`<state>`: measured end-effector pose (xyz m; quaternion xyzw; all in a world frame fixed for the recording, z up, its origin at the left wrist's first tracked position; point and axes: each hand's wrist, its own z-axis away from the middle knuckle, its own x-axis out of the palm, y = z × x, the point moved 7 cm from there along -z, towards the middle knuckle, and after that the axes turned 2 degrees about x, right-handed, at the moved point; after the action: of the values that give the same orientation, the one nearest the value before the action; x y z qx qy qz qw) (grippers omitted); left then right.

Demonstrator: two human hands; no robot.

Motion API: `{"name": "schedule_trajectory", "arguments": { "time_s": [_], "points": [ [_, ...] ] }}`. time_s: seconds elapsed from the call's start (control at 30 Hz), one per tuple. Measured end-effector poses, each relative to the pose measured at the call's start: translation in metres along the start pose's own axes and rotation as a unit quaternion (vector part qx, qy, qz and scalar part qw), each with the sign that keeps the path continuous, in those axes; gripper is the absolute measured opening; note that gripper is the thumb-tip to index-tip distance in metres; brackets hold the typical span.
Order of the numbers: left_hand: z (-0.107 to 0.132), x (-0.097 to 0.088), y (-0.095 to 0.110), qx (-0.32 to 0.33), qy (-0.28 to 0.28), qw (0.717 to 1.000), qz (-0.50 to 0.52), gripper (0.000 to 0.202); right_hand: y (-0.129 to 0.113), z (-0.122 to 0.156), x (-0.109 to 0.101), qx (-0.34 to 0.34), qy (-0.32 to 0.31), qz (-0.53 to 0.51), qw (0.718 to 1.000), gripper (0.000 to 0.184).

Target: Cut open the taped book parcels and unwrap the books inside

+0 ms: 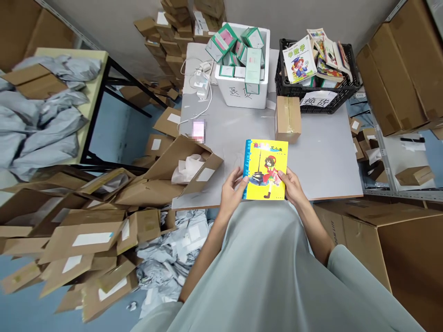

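Observation:
A yellow children's book [266,170] with a blue spine and a cartoon girl on its cover is held upright between both hands at the table's front edge. My left hand [232,191] grips its left side, the thumb on the blue spine and the fingers behind. At the lower right edge my right hand [292,184] pinches the cover with the thumb in front. Just beyond the book stands a taped brown carton [288,119]. To the left, an opened cardboard box [187,168] with crumpled white wrapping [188,169] overhangs the table [230,122].
A white foam bin [241,99] of green-and-white boxes and a black crate [332,107] of books stand at the back. Opened cartons [93,230] and grey plastic bags [173,263] pile up at left. A large open box [367,219] sits at right.

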<state>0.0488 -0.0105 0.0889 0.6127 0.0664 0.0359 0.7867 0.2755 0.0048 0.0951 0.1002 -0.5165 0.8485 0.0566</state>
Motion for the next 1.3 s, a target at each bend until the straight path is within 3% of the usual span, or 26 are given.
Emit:
{"name": "schedule_trajectory", "arguments": {
  "time_s": [0.1, 0.27, 0.4, 0.53, 0.63, 0.77, 0.93, 1.03, 1.2, 1.3],
  "points": [
    [-0.003, 0.003, -0.012, -0.074, -0.072, 0.992, 0.075, 0.090, 0.008, 0.005, -0.006, 0.011, -0.012, -0.021, 1.000, 0.071],
    [-0.001, 0.005, -0.008, -0.065, -0.083, 0.991, 0.079, 0.084, 0.017, 0.004, -0.013, 0.017, -0.016, -0.008, 1.000, 0.069],
    [-0.007, -0.003, 0.002, -0.010, -0.060, 0.998, 0.032, 0.061, 0.001, 0.003, -0.018, -0.048, -0.035, 0.049, 0.997, 0.059],
    [-0.011, -0.014, 0.022, 0.091, -0.031, 0.995, -0.009, 0.033, -0.018, 0.004, -0.022, -0.128, -0.057, 0.124, 0.982, 0.036],
    [-0.010, -0.017, 0.033, 0.126, -0.028, 0.991, -0.015, 0.031, -0.020, 0.002, -0.023, -0.151, -0.056, 0.133, 0.978, 0.033],
    [-0.011, -0.016, 0.024, 0.077, -0.032, 0.996, -0.024, 0.036, -0.013, -0.004, -0.027, -0.146, -0.031, 0.134, 0.980, 0.047],
    [-0.014, -0.014, 0.002, 0.015, -0.027, 0.999, -0.017, 0.054, 0.003, -0.009, -0.029, -0.084, 0.008, 0.083, 0.993, 0.053],
    [-0.015, -0.007, -0.006, -0.041, -0.032, 0.998, 0.029, 0.062, 0.011, -0.010, -0.023, -0.048, -0.003, 0.025, 0.999, 0.058],
    [-0.028, -0.009, -0.012, -0.102, 0.040, 0.990, 0.091, 0.079, 0.025, -0.017, -0.013, -0.017, -0.067, -0.021, 0.997, 0.077],
    [-0.040, -0.014, -0.013, -0.125, 0.059, 0.985, 0.102, 0.079, 0.033, -0.025, -0.008, 0.002, -0.096, -0.024, 0.995, 0.090]
  ]
}}
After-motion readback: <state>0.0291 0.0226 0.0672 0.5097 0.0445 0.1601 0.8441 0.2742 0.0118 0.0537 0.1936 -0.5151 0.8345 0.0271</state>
